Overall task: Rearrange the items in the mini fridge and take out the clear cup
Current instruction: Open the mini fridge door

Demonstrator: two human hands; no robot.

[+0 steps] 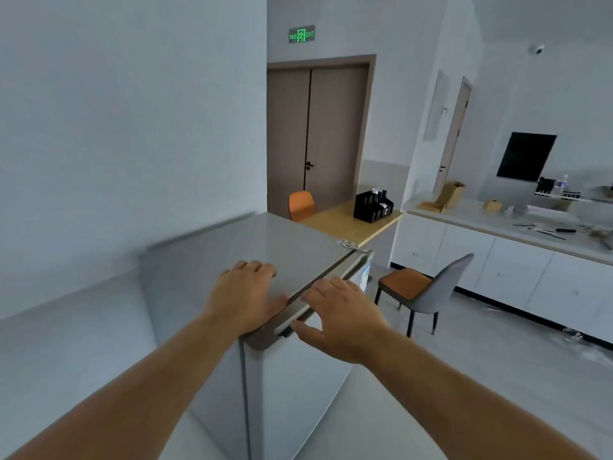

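Note:
A grey mini fridge [265, 247] stands in front of me against the left wall, its door shut. My left hand [247, 295] lies flat on the fridge top near the front edge, fingers spread. My right hand [338, 318] hovers at the top edge of the fridge door [298, 386], by the recessed handle, fingers apart and holding nothing. The inside of the fridge and the clear cup are hidden.
A grey chair with an orange seat [421, 290] stands right of the fridge. Behind it a wooden table [348, 224] carries a black organiser [373, 205], with an orange chair [301, 204] beside it. A white counter [497, 240] with clutter runs along the right wall.

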